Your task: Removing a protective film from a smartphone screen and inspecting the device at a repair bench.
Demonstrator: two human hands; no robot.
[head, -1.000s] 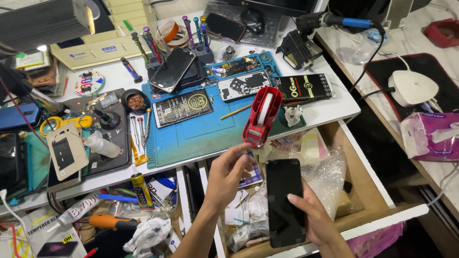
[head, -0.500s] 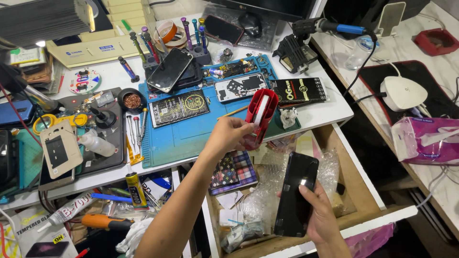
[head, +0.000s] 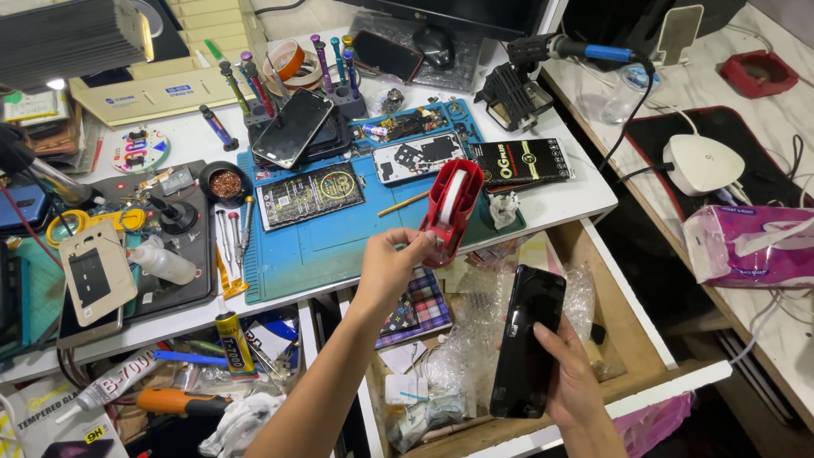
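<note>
Two hands busy: left hand (head: 392, 263) pinches the red tape dispenser (head: 451, 210) off the blue mat (head: 339, 246), right hand (head: 572, 373) wraps the black phone (head: 527, 339) over the open drawer (head: 644, 356).

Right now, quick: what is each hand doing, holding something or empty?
Left hand: closed on the red tape dispenser at the desk edge.
Right hand: closed around the black phone, held above the open drawer.
</note>
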